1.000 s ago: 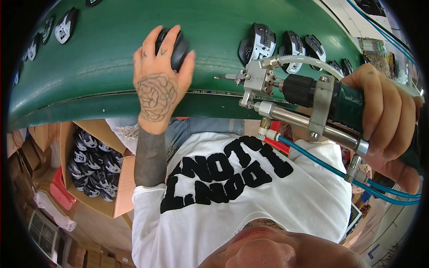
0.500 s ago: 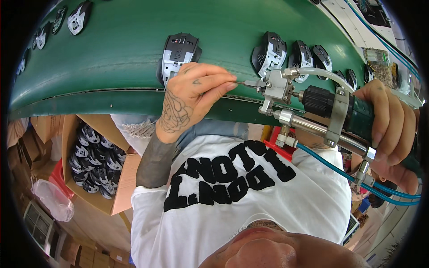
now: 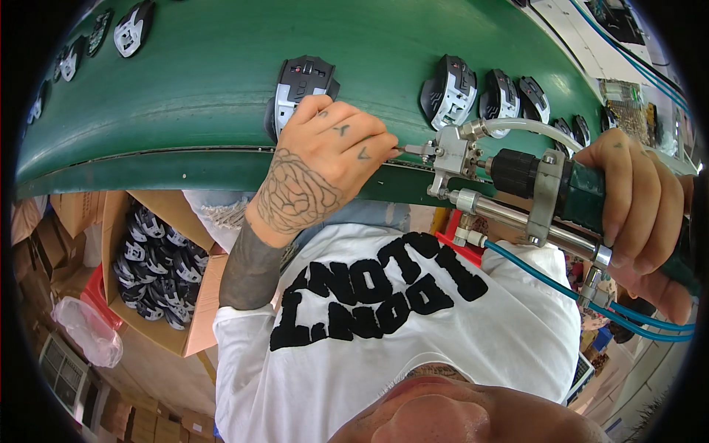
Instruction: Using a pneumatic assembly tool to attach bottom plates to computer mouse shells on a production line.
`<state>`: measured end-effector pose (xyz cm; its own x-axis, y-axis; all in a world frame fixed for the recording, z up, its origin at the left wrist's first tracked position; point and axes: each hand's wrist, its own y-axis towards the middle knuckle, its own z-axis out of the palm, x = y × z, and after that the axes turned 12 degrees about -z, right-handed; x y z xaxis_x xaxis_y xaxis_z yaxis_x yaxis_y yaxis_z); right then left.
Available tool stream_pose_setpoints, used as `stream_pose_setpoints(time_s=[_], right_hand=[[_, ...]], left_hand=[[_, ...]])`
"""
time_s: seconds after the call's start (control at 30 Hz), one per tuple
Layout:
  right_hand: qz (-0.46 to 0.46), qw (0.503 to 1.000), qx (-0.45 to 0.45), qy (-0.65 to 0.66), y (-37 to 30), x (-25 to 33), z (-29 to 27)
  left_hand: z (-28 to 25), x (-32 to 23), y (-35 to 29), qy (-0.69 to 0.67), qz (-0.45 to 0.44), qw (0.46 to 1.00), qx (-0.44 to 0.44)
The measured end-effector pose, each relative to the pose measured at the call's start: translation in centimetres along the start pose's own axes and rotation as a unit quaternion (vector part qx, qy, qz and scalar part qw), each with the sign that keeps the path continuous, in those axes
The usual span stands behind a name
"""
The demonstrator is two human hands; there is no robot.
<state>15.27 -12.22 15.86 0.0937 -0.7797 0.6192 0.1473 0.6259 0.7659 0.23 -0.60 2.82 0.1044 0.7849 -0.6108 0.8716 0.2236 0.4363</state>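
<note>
My right hand [image 3: 641,210] is wrapped round the dark green grip of a power screwdriver [image 3: 587,198]. It lies nearly level, its nose pointing left, with a metal feed head [image 3: 452,153] at the front. At the end of that head, the fingertips of my left hand [image 3: 325,151] are closed on the thin tip of the screwdriver; whether a screw is between them is hidden. Just beyond my left hand a black and grey computer mouse [image 3: 303,77] rests on the green conveyor belt [image 3: 369,44], its near part covered by my fingers.
More mice stand along the belt, such as one [image 3: 449,92] behind the feed head and one [image 3: 133,29] at far left. Blue air hoses [image 3: 532,275] and a clear tube [image 3: 528,127] run off the screwdriver. A cardboard box [image 3: 118,292] full of mice sits below left.
My left hand has rolled over so its back and knuckles face up, and it has shifted slightly right. The screwdriver has moved a little down; its tip stays in my fingers.
</note>
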Motion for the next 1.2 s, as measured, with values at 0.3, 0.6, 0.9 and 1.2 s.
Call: stream_pose_setpoints(time_s=[0.3,0.6,0.9,1.2], right_hand=[[-0.001,1.0,0.005,0.002,0.0,0.2,0.2],[0.009,1.0,0.005,-0.005,-0.5,2.2,0.9],[0.012,1.0,-0.004,-0.017,-0.8,1.6,1.3],[0.013,1.0,-0.008,-0.013,-0.8,0.1,-1.3]], left_hand=[[1.8,3.3,-0.4,0.238,-0.23,0.943,-0.046],[1.8,1.6,0.7,-0.797,-0.309,0.494,-0.158],[3.6,0.3,0.9,-0.823,-0.285,0.47,-0.142],[3.7,-0.7,1.3,-0.817,-0.281,0.476,-0.165]])
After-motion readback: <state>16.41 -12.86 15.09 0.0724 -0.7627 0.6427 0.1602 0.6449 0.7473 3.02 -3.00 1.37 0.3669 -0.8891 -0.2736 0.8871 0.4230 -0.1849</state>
